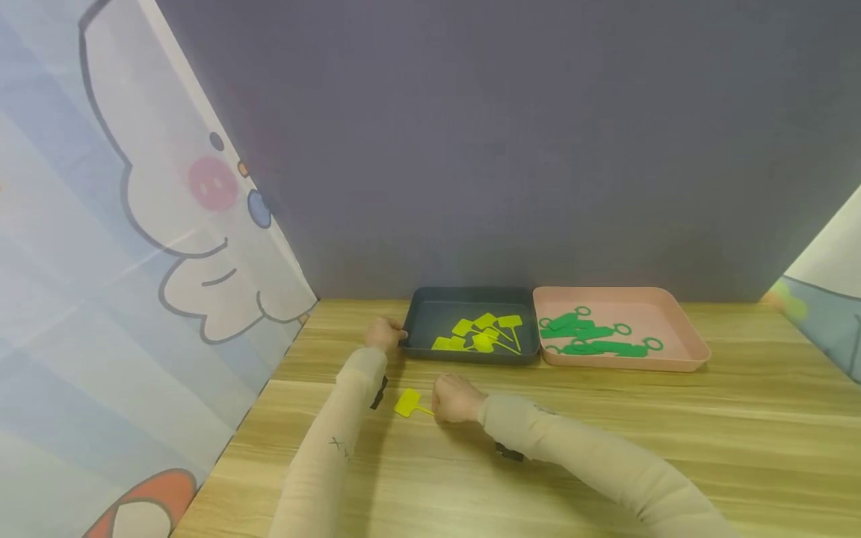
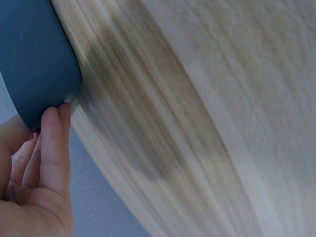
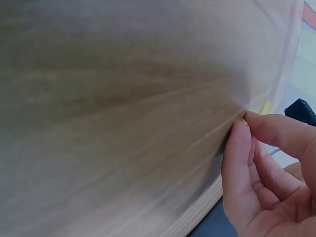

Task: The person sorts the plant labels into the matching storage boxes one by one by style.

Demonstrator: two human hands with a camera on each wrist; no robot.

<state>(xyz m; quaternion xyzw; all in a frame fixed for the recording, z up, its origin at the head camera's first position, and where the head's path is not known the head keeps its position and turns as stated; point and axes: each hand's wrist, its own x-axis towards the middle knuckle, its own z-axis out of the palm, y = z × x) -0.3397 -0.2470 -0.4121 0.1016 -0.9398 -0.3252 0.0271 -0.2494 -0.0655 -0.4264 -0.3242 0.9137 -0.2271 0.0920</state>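
My left hand [image 1: 383,334] grips the left wall of the dark grey tray [image 1: 428,317]. In the left wrist view its thumb and fingers pinch the tray wall near a corner. Several yellow T-shaped plant labels [image 1: 509,321] lie in that tray. In front of it, my right hand [image 1: 457,398] pinches the thin stem of another yellow plant label [image 1: 406,403], whose flat head points left. In the right wrist view thumb and forefinger meet at the stem's end, close over the wood, and most of the label is hidden.
A pink tray [image 1: 682,351] stands directly right of the dark one, holding several green tags [image 1: 605,347] with ring ends. Both trays stand near a grey panel [image 1: 511,149] at the back of the wooden table [image 1: 773,448]. A cartoon-printed curtain [image 1: 134,314] hangs along the left.
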